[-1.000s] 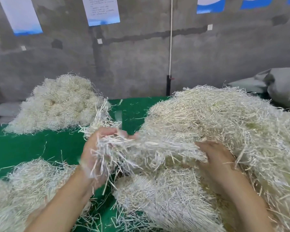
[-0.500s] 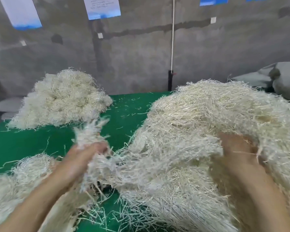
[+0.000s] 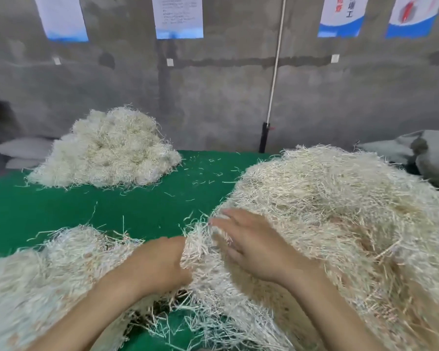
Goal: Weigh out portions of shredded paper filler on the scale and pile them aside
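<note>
A big heap of cream shredded paper filler [image 3: 340, 211] fills the right side of the green table [image 3: 137, 209]. My right hand [image 3: 251, 247] lies on the heap's near-left edge with fingers stretched flat over the strands. My left hand [image 3: 157, 264] is just left of it, its fingers curled into a clump of the paper [image 3: 200, 247] and hidden by it. A lower pile of filler [image 3: 36, 279] spreads under my left forearm. A separate rounded pile [image 3: 107, 153] sits at the far left. No scale is visible.
Loose strands lie scattered on the green cover between the piles. A grey concrete wall with hanging posters [image 3: 178, 16] stands behind the table. A white cord [image 3: 274, 79] runs down to a black post. Grey sacks [image 3: 431, 158] lie at the right, white sacks [image 3: 23, 148] at the left.
My left hand came down from holding a raised clump and now digs into paper low in front. My right hand left the inside of the big heap and lies flat on top, farther left.
</note>
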`<state>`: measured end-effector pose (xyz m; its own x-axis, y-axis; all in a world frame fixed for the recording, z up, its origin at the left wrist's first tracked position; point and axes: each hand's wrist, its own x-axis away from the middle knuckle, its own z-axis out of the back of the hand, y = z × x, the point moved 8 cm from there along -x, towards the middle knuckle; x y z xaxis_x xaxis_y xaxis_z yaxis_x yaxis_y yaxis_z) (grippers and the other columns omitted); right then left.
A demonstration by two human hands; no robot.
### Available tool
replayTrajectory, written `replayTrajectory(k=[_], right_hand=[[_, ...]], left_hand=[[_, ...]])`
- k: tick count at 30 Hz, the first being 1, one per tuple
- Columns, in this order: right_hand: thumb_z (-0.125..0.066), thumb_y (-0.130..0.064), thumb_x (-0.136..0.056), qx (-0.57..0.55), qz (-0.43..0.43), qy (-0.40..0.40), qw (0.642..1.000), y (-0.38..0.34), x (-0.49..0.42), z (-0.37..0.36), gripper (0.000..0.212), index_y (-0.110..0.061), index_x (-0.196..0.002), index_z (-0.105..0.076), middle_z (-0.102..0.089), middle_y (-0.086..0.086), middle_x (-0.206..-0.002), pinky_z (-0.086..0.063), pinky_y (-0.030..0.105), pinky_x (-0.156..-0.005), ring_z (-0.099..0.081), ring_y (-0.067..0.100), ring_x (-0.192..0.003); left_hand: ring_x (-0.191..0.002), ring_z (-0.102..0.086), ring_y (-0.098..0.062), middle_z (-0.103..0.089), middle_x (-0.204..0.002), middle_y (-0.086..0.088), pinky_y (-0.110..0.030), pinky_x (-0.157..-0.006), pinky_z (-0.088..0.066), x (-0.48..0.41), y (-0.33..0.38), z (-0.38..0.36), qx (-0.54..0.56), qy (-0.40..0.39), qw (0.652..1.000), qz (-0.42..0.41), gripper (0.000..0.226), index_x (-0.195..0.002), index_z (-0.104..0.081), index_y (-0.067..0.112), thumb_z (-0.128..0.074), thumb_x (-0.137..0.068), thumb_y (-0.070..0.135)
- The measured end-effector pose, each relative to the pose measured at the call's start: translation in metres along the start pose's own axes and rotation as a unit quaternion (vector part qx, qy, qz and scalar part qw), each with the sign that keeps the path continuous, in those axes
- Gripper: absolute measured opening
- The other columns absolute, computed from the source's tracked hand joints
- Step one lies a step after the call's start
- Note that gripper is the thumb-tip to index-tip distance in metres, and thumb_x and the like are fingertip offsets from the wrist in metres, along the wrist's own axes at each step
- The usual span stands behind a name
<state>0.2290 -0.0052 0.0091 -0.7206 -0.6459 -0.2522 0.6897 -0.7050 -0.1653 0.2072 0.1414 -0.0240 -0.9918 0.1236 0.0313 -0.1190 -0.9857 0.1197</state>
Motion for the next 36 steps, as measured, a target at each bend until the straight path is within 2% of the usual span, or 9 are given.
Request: replayTrajectory(k=[7,14,20,23,25,28,32,34,36], right_hand=[[-0.053,-0.023,-0.098,0.08,0.048,-0.033,0.995,0.038,-0.03,-0.046,0.009,-0.025,-0.101,-0.061,-0.057,-0.012,-0.078,-0.046,0.035,-0.1,-0.057,0.009,-0.077],[-0.048,-0.011,-0.098,0.176,-0.163,-0.131,0.962,0.154,0.041,-0.038,0.054,-0.029,-0.148,-0.038,-0.048,0.003,-0.146,-0.034,0.04,-0.115,-0.043,0.025,-0.135],[-0.056,-0.03,-0.094,0.042,-0.211,-0.155,0.964,0.089,0.038,0.011,0.057,-0.033,-0.148,-0.036,-0.04,-0.008,-0.152,-0.034,0.042,-0.112,-0.04,0.02,-0.138],[-0.053,-0.027,-0.094,0.087,-0.218,0.168,0.957,0.052,0.044,0.097,0.047,-0.028,-0.141,-0.048,-0.055,-0.003,-0.14,-0.047,0.036,-0.093,-0.056,0.016,-0.118],[-0.054,-0.038,-0.093,-0.14,-0.19,0.295,0.926,0.029,0.053,0.117,0.048,-0.035,-0.141,-0.047,-0.054,-0.012,-0.137,-0.045,0.032,-0.095,-0.054,0.006,-0.117],[-0.056,-0.078,-0.075,-0.541,-0.168,0.156,0.809,-0.019,0.031,0.085,0.084,-0.047,-0.148,-0.028,-0.037,-0.013,-0.152,-0.037,0.044,-0.111,-0.04,0.009,-0.136],[-0.06,-0.087,-0.063,-0.581,-0.145,0.073,0.798,-0.075,0.005,0.062,0.104,-0.043,-0.15,-0.024,-0.031,-0.013,-0.157,-0.036,0.044,-0.113,-0.039,0.012,-0.138],[-0.075,-0.072,-0.066,-0.57,-0.151,0.112,0.8,-0.081,0.0,0.064,0.08,-0.036,-0.129,-0.042,-0.057,-0.023,-0.131,-0.053,0.024,-0.085,-0.06,-0.003,-0.106],[-0.083,-0.054,-0.07,-0.554,-0.161,0.147,0.803,-0.078,-0.001,0.066,0.066,-0.029,-0.119,-0.047,-0.062,-0.027,-0.104,-0.05,0.017,-0.072,-0.063,-0.004,-0.09]], left_hand=[[-0.042,-0.044,0.003,-0.055,-0.067,0.01,-0.013,-0.04,-0.034,0.036,-0.038,0.047,0.076,0.09,0.993,0.008,0.026,-0.083,-0.047,0.033,-0.065,-0.082,0.052],[-0.043,-0.053,-0.014,-0.061,-0.054,0.002,-0.036,-0.045,-0.05,0.055,-0.087,0.095,0.241,0.249,0.937,0.043,0.025,-0.066,-0.057,0.017,-0.069,-0.08,0.033],[-0.031,-0.033,-0.005,-0.039,-0.038,0.01,-0.022,-0.037,-0.034,0.03,-0.022,0.096,0.413,0.24,0.878,0.027,0.034,-0.06,-0.043,0.02,-0.063,-0.081,0.035],[-0.045,-0.043,-0.004,-0.047,-0.057,0.01,-0.027,-0.048,-0.045,0.027,-0.024,0.098,0.512,0.245,0.816,0.107,0.034,-0.09,-0.047,0.008,-0.061,-0.083,0.038],[-0.069,-0.047,-0.009,-0.049,-0.081,0.006,-0.037,-0.075,-0.047,0.029,-0.019,0.1,0.568,0.244,0.779,0.101,0.043,-0.101,-0.047,0.01,-0.061,-0.081,0.045],[-0.11,-0.055,-0.015,-0.058,-0.123,-0.001,-0.046,-0.101,-0.041,0.035,0.009,0.101,0.667,0.164,0.726,0.044,0.06,-0.119,-0.058,0.023,-0.062,-0.068,0.055],[-0.089,-0.071,-0.016,-0.075,-0.093,-0.002,-0.036,-0.074,-0.054,0.038,0.044,0.09,0.779,0.093,0.619,-0.041,0.038,-0.076,-0.077,0.031,-0.047,-0.096,0.044],[-0.08,-0.06,-0.019,-0.065,-0.076,0.001,-0.036,-0.075,-0.047,0.036,0.043,0.086,0.85,0.084,0.519,-0.032,0.045,-0.063,-0.069,0.022,-0.044,-0.098,0.037],[-0.1,-0.058,-0.028,-0.062,-0.101,-0.01,-0.042,-0.093,-0.047,0.035,0.046,0.081,0.924,0.013,0.379,-0.041,0.026,-0.097,-0.064,0.007,-0.051,-0.091,0.028]])
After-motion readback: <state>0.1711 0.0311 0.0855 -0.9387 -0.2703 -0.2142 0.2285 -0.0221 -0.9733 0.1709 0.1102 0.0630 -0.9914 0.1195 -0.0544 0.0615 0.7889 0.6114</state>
